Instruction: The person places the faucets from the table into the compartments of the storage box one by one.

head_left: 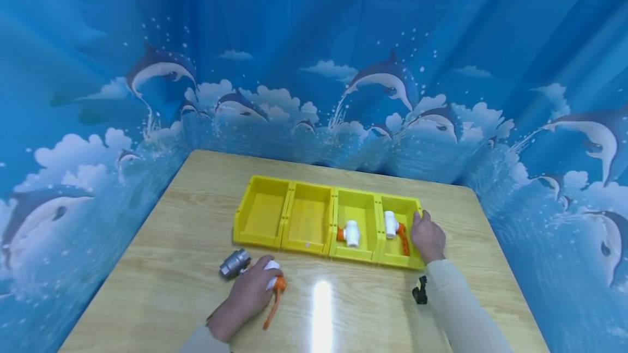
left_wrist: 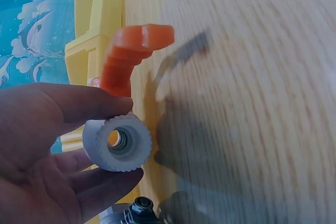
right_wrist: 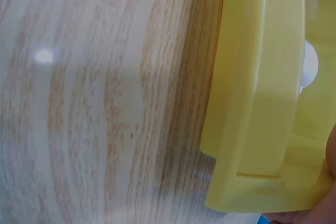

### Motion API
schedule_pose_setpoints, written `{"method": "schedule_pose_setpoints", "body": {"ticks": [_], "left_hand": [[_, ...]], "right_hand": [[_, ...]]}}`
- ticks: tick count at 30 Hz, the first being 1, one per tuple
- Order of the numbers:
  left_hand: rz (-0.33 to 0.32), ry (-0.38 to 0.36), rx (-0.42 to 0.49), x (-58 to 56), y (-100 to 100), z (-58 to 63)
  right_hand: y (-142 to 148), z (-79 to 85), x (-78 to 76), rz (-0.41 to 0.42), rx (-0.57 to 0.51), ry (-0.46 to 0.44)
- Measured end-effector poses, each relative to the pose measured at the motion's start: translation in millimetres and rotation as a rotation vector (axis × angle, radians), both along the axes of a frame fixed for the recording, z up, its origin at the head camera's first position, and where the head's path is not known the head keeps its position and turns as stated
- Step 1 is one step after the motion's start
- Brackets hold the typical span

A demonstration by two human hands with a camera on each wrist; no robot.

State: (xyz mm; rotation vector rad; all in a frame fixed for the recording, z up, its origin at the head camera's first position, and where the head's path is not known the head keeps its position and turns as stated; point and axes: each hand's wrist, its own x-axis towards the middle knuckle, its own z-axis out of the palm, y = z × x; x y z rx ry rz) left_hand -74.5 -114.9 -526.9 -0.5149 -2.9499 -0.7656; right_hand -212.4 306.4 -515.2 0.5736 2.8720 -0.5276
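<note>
Left grip [head_left: 251, 291], lower left of centre, pinches a white valve [head_left: 279, 283] between thumb and fingers, orange handle [head_left: 272, 309] jutting free above the table [head_left: 373, 304]; right grip [head_left: 428, 239], right of centre, curls over the side wall of the rightmost yellow bin [head_left: 399, 260]. Likely trouble: the round valve body could roll in that pinch, or its handle snag the bin row [head_left: 333, 225] if carried low. A tug from the right could skew that row; the metal fitting [head_left: 235, 263] beside the left grip could get knocked.
</note>
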Motion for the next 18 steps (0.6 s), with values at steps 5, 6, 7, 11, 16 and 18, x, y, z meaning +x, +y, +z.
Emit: {"method": "schedule_pose_setpoints", "body": {"ticks": [5,6,7,11,16,18], "left_hand": [[0.001,-0.036,-0.004,-1.3,0.4,2.1],[0.000,-0.045,-0.004,-1.7,0.5,2.3],[-0.002,-0.051,-0.003,-2.0,0.7,2.9],[-0.006,-0.058,-0.005,-2.8,1.6,3.4],[-0.014,-0.065,-0.006,-3.4,2.6,2.9],[-0.016,-0.068,-0.010,-3.7,2.9,2.9]], "right_hand": [[0.0,-1.6,0.1,-0.001,-0.001,0.013],[0.2,-2.0,0.0,-0.001,-0.002,0.016],[0.6,-2.2,0.0,-0.001,-0.004,0.016],[1.5,-3.4,-0.5,-0.003,-0.005,0.011],[0.8,-4.5,-0.6,-0.009,0.000,0.018],[0.3,-4.1,-0.4,-0.010,0.002,0.023]]}}
